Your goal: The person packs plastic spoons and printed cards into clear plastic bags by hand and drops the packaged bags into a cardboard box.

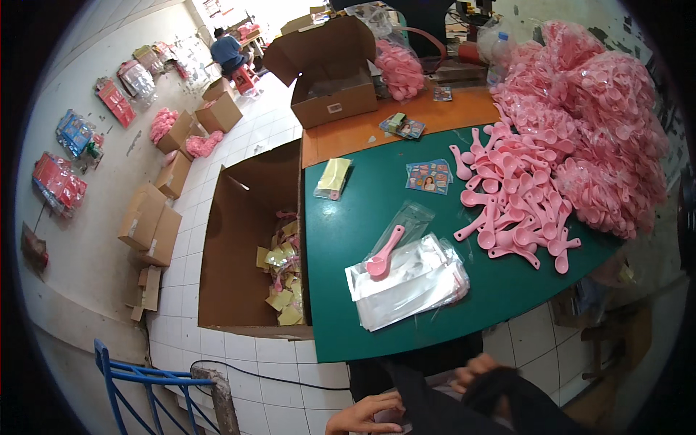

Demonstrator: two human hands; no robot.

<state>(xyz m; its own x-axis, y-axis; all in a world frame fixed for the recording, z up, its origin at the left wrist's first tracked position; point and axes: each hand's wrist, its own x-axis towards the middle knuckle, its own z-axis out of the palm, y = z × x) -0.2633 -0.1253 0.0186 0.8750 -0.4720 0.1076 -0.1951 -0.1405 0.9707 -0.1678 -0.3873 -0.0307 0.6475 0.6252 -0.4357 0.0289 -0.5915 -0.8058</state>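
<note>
Below the table's near edge, both my hands are at a dark garment (428, 395) in front of me. My left hand (366, 415) has its fingers and thumb closed toward the cloth's edge, the fingertips partly hidden. My right hand (475, 373) is curled at the garment's right side, its fingers bent over dark cloth. On the green table (341, 290) above them lies a stack of clear plastic bags (406, 290). A single pink spoon (386, 252) rests on top of it. To the right spreads a loose heap of pink measuring spoons (518, 196).
Bagged pink spoons (609, 109) pile up at the far right. Printed cards (429, 177) and a yellow-topped packet (333, 177) lie on the table. A deep carton (250, 239) with packets stands left; an open box (333, 72) sits behind. A blue metal frame (138, 377) is lower left.
</note>
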